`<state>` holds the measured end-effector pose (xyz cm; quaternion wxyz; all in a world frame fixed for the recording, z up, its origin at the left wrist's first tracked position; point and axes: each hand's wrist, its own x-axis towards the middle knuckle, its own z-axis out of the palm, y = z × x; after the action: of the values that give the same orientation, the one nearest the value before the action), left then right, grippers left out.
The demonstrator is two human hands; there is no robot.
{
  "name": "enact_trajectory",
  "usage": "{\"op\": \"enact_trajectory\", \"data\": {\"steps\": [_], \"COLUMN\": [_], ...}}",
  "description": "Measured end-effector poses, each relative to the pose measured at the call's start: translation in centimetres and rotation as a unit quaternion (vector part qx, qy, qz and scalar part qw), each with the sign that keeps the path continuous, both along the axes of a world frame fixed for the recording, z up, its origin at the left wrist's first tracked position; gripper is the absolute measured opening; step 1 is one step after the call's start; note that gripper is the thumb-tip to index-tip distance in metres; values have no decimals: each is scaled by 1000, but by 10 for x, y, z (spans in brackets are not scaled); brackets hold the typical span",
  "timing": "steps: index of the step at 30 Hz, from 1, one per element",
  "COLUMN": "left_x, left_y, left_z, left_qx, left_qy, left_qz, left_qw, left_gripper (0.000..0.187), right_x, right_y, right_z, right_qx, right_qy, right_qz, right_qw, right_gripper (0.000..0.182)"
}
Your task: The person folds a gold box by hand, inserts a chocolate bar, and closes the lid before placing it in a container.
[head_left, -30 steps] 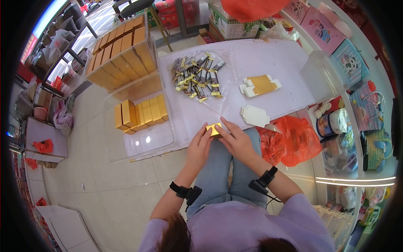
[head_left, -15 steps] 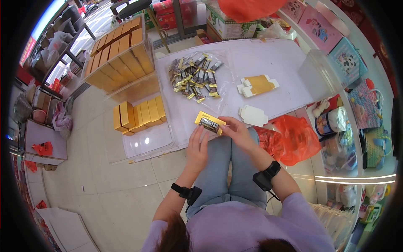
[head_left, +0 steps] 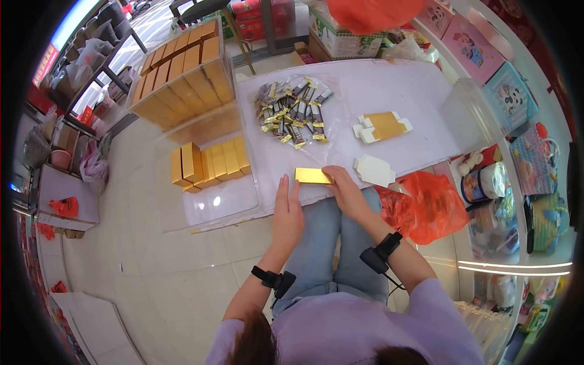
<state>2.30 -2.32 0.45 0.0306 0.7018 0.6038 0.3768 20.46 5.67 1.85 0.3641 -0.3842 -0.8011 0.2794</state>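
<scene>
At the far left, a clear bin is packed tightly with gold cartons, stood on end and pressed side by side, presumably so that they are kept upright and in order. Nearer, within a clear tray, a row of gold boxes is lined up edge to edge, perhaps so that little room is taken up and they can be counted easily. To the right, on the desk, wrapped bars are heaped on clear plastic, seemingly kept loose and within easy reach of both hands. At the near edge, the left hand is held with its fingers stretched forward and its grip apart, the fingertips brought just beside the left end of a small gold box; whether they are touching it cannot be told. This box is held level, its long side across the body, probably so that both ends are kept accessible. Its right end is clamped in the grip of the right hand, whose fingers are bent and whose forearm is angled in from the near right. Farther right, a white card and an unfolded gold carton are laid apart from the work.
</scene>
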Motion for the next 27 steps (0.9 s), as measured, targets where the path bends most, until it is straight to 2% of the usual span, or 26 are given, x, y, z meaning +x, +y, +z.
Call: {"op": "enact_trajectory", "data": {"steps": [4,6,7,9,10,12,13,15,18,19,20,22,24,25,27], "left_x": [-1,8,9,4,-2,-9,-18,-52,-123,-148,-172,-208,-222,-229,-230], "left_y": [2,1,0,-4,-9,-22,-25,-25,-12,-9,-9,-10,-12,-13,-16], "left_z": [3,3,5,21,41,83,99,128,151,148,144,136,129,127,119], "left_qx": [-21,-14,-10,34,38,125,128,189,112,65,69,-78,-110,-144,-151], "left_qy": [71,-4,0,43,47,109,112,116,127,149,149,211,233,254,274], "left_qz": [27,-24,-10,-50,-38,-46,-38,121,235,256,260,213,204,189,194], "left_qw": [997,1000,1000,997,997,985,985,968,957,953,951,951,945,937,930], "left_gripper": [61,58,58,52,52,45,45,39,41,42,42,47,47,48,52], "right_x": [-6,7,12,15,12,2,-4,-27,-70,-87,-103,-136,-165,-180,-208], "right_y": [0,0,3,12,16,20,23,26,29,29,28,27,30,32,34], "right_z": [3,23,29,41,50,71,84,114,144,153,160,165,169,172,175], "right_qx": [10,-65,-60,-146,-141,-183,-221,-239,-259,-267,-275,-264,-270,-266,-172], "right_qy": [-22,-101,-98,-120,-118,14,46,87,141,121,101,75,-112,-111,-306], "right_qz": [29,27,41,62,74,93,95,116,160,179,197,212,212,215,213], "right_qw": [999,992,993,980,980,979,969,960,942,939,936,938,933,933,912], "right_gripper": [46,50,50,53,53,52,50,51,51,49,47,43,39,39,35]}}
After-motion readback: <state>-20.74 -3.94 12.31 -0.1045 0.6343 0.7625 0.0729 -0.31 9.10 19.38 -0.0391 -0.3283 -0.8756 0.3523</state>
